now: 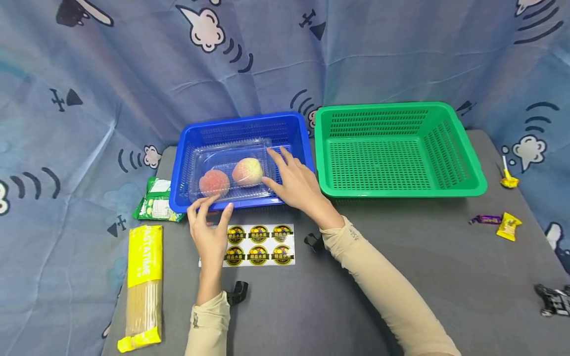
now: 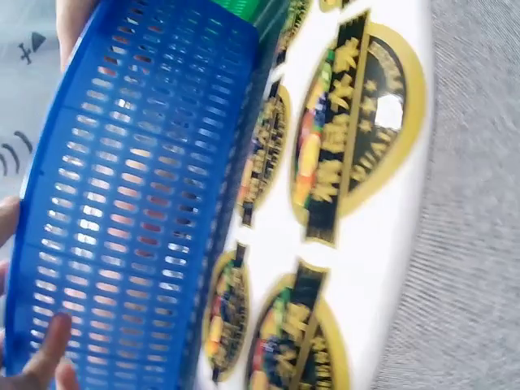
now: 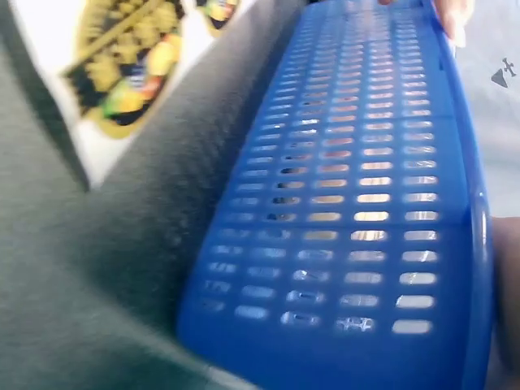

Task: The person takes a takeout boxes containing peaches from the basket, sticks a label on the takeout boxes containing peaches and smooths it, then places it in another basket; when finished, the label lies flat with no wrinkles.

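Observation:
A blue basket [image 1: 187, 148] holds a clear plastic clamshell box [image 1: 222, 153] with two peaches [image 1: 214, 182] [image 1: 247, 171] inside. My left hand [image 1: 209, 207] hovers at the basket's front rim with spread fingers, at or just above the box's near edge. My right hand [image 1: 278, 165] reaches into the basket, its straight fingers lying against the box's right side. A sheet of round fruit stickers [image 1: 258, 244] lies in front of the basket, partly under my left hand. The left wrist view shows the basket wall [image 2: 122, 203] and the stickers [image 2: 341, 162] close up, and the right wrist view shows the same wall [image 3: 357, 187].
An empty green basket [image 1: 445, 118] stands right of the blue one. A yellow pasta packet [image 1: 144, 287] and a green packet [image 1: 156, 200] lie at the left. Small candies [image 1: 507, 225] and a black object [image 1: 554, 299] lie at the right, on the grey table [image 1: 401, 237].

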`<act>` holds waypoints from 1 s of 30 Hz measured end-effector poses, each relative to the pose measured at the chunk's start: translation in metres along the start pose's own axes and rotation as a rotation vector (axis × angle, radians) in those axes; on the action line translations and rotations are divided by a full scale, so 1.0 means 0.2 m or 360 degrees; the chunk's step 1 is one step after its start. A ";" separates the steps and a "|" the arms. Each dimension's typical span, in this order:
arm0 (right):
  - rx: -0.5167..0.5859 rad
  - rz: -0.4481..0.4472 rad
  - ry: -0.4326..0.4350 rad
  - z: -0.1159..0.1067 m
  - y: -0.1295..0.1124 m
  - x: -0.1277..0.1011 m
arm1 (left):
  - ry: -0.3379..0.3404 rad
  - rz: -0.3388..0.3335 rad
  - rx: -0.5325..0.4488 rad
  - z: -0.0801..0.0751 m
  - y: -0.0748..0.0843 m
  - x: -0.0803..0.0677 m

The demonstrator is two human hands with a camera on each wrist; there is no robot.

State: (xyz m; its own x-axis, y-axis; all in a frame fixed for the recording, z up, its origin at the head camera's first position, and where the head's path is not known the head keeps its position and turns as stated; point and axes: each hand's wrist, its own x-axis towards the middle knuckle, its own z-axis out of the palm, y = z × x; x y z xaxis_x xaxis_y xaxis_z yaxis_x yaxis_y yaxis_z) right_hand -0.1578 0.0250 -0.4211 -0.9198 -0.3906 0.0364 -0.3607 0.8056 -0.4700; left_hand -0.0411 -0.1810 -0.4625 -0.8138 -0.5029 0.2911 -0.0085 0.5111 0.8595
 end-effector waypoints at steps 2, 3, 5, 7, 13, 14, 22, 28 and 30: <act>-0.0001 0.0045 -0.0060 0.00 -0.01 0.03 | 0.0002 -0.0011 -0.0038 0.00 -0.01 0.01; 0.0006 0.0062 -0.0083 0.00 -0.02 0.05 | 0.0005 -0.0014 -0.0060 0.00 -0.02 0.01; 0.0057 0.0091 -0.0122 0.00 -0.03 0.07 | 0.0013 -0.0018 -0.0087 0.00 -0.03 0.01; 0.0182 0.0120 -0.0195 0.01 -0.03 0.09 | 0.0021 -0.0014 -0.0101 0.00 -0.04 0.01; 0.0676 0.0168 -0.0441 0.03 -0.02 0.13 | 0.0033 0.0012 -0.0109 0.01 -0.04 0.01; 0.0712 0.0168 -0.0448 0.03 -0.01 0.13 | 0.0036 0.0016 -0.0110 0.01 -0.04 0.01; 0.0801 0.0211 -0.0452 0.02 -0.01 0.14 | 0.0075 0.0000 -0.0112 0.02 -0.05 0.00; 0.0802 0.0168 -0.0319 0.02 0.00 0.14 | 0.0076 -0.0001 -0.0113 0.03 -0.06 0.00; 0.0793 0.0143 -0.0255 0.02 0.00 0.14 | 0.0082 0.0007 -0.0114 0.03 -0.06 0.00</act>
State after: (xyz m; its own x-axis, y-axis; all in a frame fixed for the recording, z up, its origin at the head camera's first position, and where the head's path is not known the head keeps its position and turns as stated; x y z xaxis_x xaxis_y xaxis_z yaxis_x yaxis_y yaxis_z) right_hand -0.1825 0.0126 -0.4230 -0.8945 -0.4244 -0.1405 -0.1284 0.5450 -0.8285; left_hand -0.0448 -0.1836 -0.4759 -0.7827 -0.5370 0.3147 0.0382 0.4632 0.8854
